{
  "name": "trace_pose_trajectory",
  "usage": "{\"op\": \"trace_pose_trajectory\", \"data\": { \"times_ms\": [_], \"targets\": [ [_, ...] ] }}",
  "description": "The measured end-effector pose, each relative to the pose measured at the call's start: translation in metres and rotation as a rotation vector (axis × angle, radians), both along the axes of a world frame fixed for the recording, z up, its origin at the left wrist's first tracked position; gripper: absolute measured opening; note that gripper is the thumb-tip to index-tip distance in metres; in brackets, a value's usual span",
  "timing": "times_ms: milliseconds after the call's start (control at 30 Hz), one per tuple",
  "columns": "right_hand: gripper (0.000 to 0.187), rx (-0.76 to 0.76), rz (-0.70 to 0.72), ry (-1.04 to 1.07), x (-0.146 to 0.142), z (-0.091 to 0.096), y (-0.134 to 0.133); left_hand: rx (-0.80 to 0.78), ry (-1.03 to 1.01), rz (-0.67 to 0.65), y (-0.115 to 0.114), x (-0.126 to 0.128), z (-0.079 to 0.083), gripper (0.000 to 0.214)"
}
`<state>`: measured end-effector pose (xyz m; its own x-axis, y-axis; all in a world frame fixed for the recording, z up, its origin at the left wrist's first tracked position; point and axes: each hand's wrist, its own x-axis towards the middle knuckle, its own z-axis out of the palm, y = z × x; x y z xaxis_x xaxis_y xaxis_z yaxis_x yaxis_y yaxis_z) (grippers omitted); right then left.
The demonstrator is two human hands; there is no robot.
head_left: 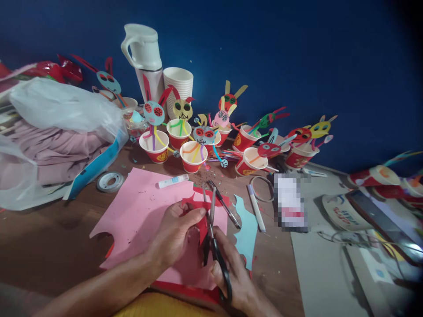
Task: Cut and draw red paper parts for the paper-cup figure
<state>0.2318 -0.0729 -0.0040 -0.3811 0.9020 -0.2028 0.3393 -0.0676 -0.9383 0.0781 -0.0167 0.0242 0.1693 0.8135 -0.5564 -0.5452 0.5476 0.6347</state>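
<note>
My left hand [175, 229] pinches a piece of red paper [202, 226] between thumb and fingers. In my right hand [233, 273] are black-handled scissors [214, 246], their blades parted around the red paper and pointing away from me. Beneath both hands lies a large pink paper sheet [132, 220] with cut-out edges, and red paper shows under its border. A glue stick [173, 181] rests on the pink sheet. Beside the blades is a black pen [224, 204]. To the right, a light blue paper scrap [246, 229] has a scalloped edge.
Several red paper cups [154, 149] with paper animal faces stand along the back, before stacked white cups [178, 86] and a white jug [142, 48]. A tape roll [110, 181] and plastic bag [66, 105] are left; a marker [256, 209] and phone [385, 224] right.
</note>
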Motion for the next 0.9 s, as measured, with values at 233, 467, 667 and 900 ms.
{"op": "trace_pose_trajectory", "data": {
  "times_ms": [233,467,667,900],
  "targets": [
    [0.053,0.046,-0.024,0.081,-0.0043,-0.0062,0.0,0.041,0.0,-0.019,-0.0011,-0.0015,-0.0035,0.011],
    [0.049,-0.018,-0.04,0.089,-0.0048,-0.0066,0.0,-0.015,0.015,-0.05,-0.001,-0.0013,0.0016,0.012],
    [0.047,-0.008,-0.025,0.086,-0.0063,-0.0018,0.0028,0.009,-0.015,-0.032,-0.0018,-0.001,0.0012,0.01],
    [0.045,0.019,-0.022,0.069,-0.005,-0.0008,0.0035,0.0,0.012,-0.034,-0.0008,0.0002,0.0021,0.013]
  ]
}}
